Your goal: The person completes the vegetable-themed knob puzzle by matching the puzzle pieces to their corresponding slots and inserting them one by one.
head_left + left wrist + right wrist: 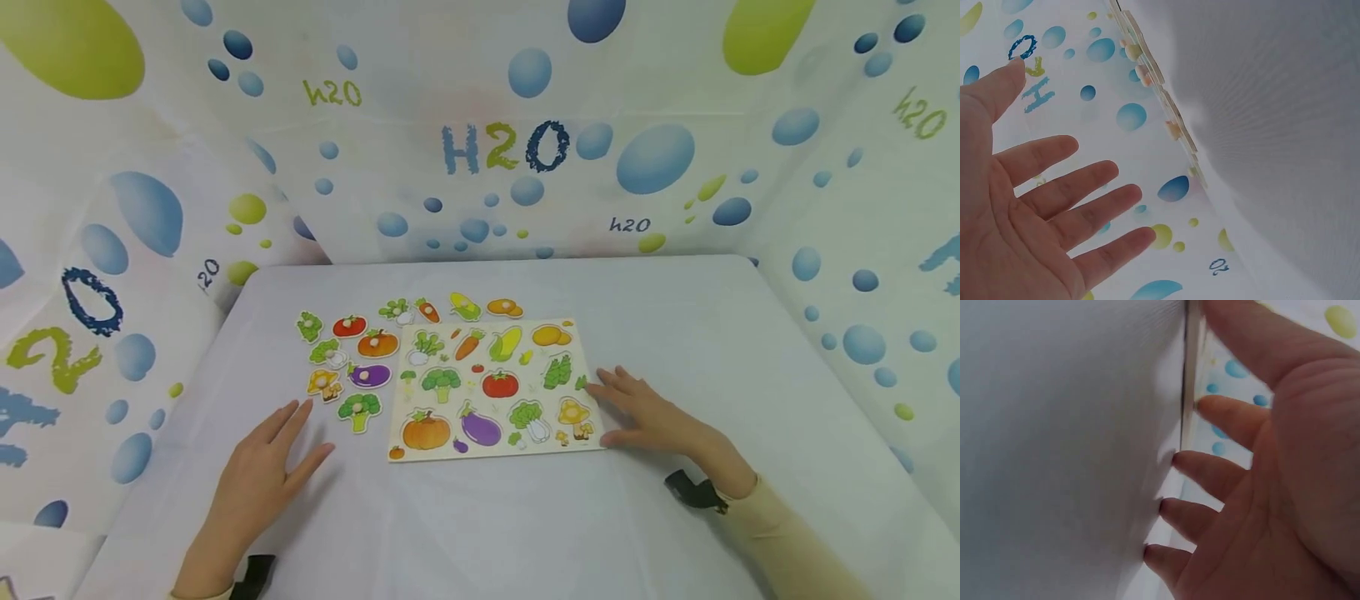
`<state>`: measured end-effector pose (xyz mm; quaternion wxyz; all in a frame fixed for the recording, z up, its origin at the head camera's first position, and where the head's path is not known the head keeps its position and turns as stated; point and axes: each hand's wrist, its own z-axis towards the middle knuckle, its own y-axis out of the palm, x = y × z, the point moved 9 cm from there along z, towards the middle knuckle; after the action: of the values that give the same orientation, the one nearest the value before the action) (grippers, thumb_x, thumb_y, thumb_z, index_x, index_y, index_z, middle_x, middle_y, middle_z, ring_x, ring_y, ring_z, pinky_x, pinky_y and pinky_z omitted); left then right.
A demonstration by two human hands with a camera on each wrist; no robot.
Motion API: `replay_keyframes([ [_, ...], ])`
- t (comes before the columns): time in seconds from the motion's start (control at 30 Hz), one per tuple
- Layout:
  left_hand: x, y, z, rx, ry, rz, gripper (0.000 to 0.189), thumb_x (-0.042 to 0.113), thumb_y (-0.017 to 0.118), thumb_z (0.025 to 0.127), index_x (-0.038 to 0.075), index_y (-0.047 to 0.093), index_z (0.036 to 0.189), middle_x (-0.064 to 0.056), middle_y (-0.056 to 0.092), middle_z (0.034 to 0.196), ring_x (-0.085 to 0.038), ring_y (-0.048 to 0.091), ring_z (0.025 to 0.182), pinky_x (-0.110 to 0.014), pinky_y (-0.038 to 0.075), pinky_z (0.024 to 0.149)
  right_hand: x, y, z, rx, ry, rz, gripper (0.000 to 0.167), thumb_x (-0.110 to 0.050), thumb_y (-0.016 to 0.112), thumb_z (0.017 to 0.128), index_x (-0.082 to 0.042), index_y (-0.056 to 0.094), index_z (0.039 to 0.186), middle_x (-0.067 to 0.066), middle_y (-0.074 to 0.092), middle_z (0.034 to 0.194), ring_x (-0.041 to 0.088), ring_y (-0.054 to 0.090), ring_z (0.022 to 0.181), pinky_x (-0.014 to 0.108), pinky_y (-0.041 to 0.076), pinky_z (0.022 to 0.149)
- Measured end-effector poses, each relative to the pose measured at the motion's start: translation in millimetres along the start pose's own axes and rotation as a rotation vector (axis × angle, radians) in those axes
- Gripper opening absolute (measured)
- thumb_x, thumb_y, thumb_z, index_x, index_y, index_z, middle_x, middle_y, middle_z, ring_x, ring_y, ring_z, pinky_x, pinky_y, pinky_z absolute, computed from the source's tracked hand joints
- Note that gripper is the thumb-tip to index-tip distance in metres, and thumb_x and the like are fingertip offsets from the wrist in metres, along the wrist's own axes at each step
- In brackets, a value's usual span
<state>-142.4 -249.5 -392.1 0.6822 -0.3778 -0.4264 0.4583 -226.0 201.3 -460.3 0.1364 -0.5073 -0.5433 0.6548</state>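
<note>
A pale wooden vegetable puzzle board (487, 451) lies flat on the table, its printed pictures facing up. Spread along its left side and back edge are several knobbed vegetable pieces, among them a broccoli (359, 410), an eggplant (371, 375), a pumpkin (378, 343) and a mushroom piece (324, 383). My left hand (258, 471) holds nothing; its fingers are spread just in front of the mushroom and broccoli pieces. At the board's right edge is my right hand (652, 417), thumb and fingertips right at the rim. In the right wrist view its other fingertips (1175, 459) meet the white tabletop.
A white cloth covers the table (495, 533). Behind it and at both sides hang white curtains (525, 208) with blue and green drops. Corn (465, 307), carrot (427, 311) and potato (505, 308) pieces line the board's far edge.
</note>
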Motion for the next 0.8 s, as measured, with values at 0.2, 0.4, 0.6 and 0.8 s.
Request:
replay_keyframes([
  [0.2, 1.0, -4.8, 0.8, 0.054, -0.01, -0.024, 0.06, 0.025, 0.083, 0.076, -0.003, 0.062, 0.125, -0.026, 0.065, 0.115, -0.044, 0.063, 0.102, -0.059, 0.052, 0.082, 2, 4, 0.7, -0.003, 0.006, -0.02, 0.081, -0.047, 0.072, 0.082, -0.014, 0.04, 0.149, 0.02, 0.025, 0.159, 0.047, 0.012, 0.147, 0.067, 0.013, 0.114],
  [0.4, -2.6, -2.5, 6.5, 0.066, -0.045, -0.052, 0.048, 0.019, 0.081, 0.078, -0.003, 0.067, 0.119, -0.023, 0.069, 0.105, -0.04, 0.066, 0.093, -0.055, 0.054, 0.076, 3, 1, -3.3, 0.008, 0.021, -0.04, 0.081, -0.046, 0.073, 0.082, -0.015, 0.04, 0.149, 0.019, 0.025, 0.16, 0.046, 0.012, 0.147, 0.066, 0.013, 0.114],
  [0.6, -3.5, 9.3, 19.2, 0.053, -0.066, -0.158, 0.038, 0.009, 0.082, 0.076, -0.001, 0.071, 0.111, -0.014, 0.071, 0.095, -0.026, 0.067, 0.078, -0.045, 0.056, 0.067, -2, -1, -3.5, 0.016, 0.001, -0.026, 0.08, -0.046, 0.073, 0.083, -0.014, 0.041, 0.149, 0.02, 0.027, 0.159, 0.048, 0.014, 0.146, 0.068, 0.014, 0.112],
  [0.8, -2.3, 30.1, 35.6, -0.078, -0.137, -0.296, 0.036, 0.003, 0.078, 0.079, -0.005, 0.069, 0.113, -0.018, 0.069, 0.095, -0.027, 0.066, 0.082, -0.041, 0.058, 0.071, -1, 3, 0.4, 0.002, -0.004, -0.034, 0.08, -0.048, 0.072, 0.083, -0.015, 0.041, 0.149, 0.019, 0.026, 0.159, 0.047, 0.013, 0.147, 0.067, 0.014, 0.113],
])
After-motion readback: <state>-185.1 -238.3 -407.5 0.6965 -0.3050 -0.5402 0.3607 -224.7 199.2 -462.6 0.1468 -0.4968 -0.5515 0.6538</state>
